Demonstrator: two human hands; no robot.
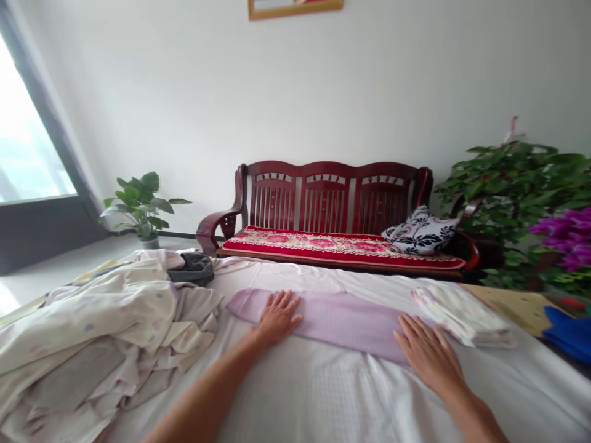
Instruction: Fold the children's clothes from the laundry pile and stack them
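A lilac cloth (341, 317) lies folded into a long strip across a white sheet (323, 394) that covers the surface before me. My left hand (277, 317) rests flat on the strip's left part, fingers spread. My right hand (427, 351) lies flat on the strip's right end, fingers stretched out. Neither hand grips anything. Just right of my right hand sits a small folded white patterned cloth (462, 314).
A heap of crumpled pale laundry (106, 326) with a dark grey garment (194, 267) fills the left. Beyond stands a red wooden bench (332, 215) with a patterned pillow (420, 232). Potted plants stand at left (141, 206) and right (512, 191). A blue item (570, 335) lies far right.
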